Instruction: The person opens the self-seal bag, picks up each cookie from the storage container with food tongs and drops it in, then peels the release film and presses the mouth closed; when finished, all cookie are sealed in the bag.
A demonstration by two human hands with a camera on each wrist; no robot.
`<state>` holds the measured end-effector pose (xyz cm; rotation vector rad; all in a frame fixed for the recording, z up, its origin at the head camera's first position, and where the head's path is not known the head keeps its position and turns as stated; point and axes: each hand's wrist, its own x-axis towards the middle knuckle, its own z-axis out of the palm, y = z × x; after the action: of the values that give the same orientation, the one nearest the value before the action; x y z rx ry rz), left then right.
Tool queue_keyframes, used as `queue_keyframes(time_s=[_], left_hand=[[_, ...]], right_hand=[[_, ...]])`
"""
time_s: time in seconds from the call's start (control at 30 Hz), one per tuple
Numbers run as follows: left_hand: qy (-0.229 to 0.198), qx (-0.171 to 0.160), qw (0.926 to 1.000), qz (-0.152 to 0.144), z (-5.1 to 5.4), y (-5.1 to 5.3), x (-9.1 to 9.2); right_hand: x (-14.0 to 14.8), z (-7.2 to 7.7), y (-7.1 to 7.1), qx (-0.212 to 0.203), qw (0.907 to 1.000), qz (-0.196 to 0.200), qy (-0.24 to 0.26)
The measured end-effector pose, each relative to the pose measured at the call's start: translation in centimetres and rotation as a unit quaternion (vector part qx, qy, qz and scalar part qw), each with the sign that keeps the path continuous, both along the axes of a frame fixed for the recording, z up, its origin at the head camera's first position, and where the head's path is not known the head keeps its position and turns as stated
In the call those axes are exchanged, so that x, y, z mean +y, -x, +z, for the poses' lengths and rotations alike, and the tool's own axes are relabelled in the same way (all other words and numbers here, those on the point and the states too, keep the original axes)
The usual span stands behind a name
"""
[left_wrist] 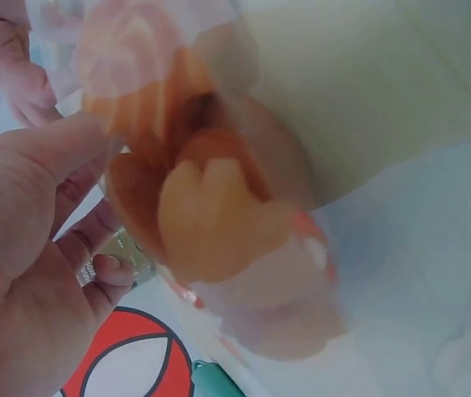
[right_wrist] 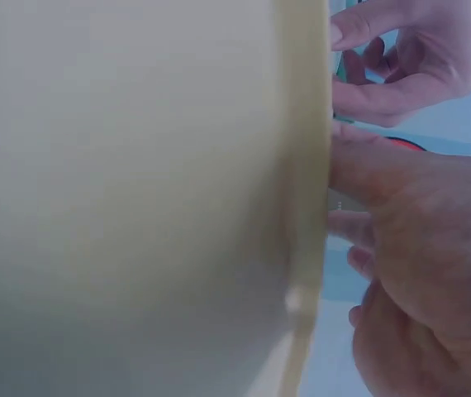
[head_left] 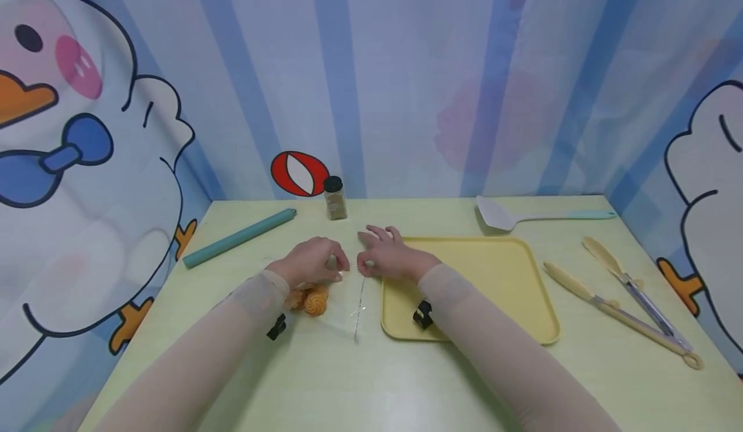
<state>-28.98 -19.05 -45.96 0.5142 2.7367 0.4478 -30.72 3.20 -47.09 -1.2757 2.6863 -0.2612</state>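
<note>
Grips in narrow pinches on clear bag (head_left: pixel 344 304): left hand (head_left: pixel 312 259) palm-down, right hand (head_left: pixel 396 258) with outer fingers splayed.

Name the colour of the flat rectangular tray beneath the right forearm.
The flat rectangular tray is pale yellow; it shows best in the head view.

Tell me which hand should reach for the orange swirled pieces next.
Probably the left: the left hand is close beside the orange swirled pieces in the clear plastic, while the right hand sits farther off, by the tray's far-left corner.
</note>
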Motion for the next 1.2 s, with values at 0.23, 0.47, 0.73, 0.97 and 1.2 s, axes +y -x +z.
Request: queue_keyframes(time_s=[0.23,0.47,0.73,0.97,1.2], left_hand=[[0.014,0.004,0.9999,0.006,0.2,-0.2,-0.3],[0.006,-0.007,0.9998,0.018,0.0,-0.5,-0.4],[0.011,0.004,0.9999,0.005,0.2,-0.4,-0.2],[0.023,-0.001,0.9997,0.005,0.5,-0.5,0.4],[0.026,-0.004,0.9996,0.008,0.5,-0.4,0.8]], right_hand=[[-0.1,0.3,-0.4,0.013,0.9997,0.001,0.019],[-0.4,0.5,-0.1,-0.001,0.9995,-0.007,0.031],[-0.7,0.4,0.0,0.012,0.9997,0.015,-0.014],[-0.5,0.7,-0.1,0.002,0.9988,0.004,-0.048],[-0.4,1.0,0.0,-0.018,0.9994,-0.008,-0.028]])
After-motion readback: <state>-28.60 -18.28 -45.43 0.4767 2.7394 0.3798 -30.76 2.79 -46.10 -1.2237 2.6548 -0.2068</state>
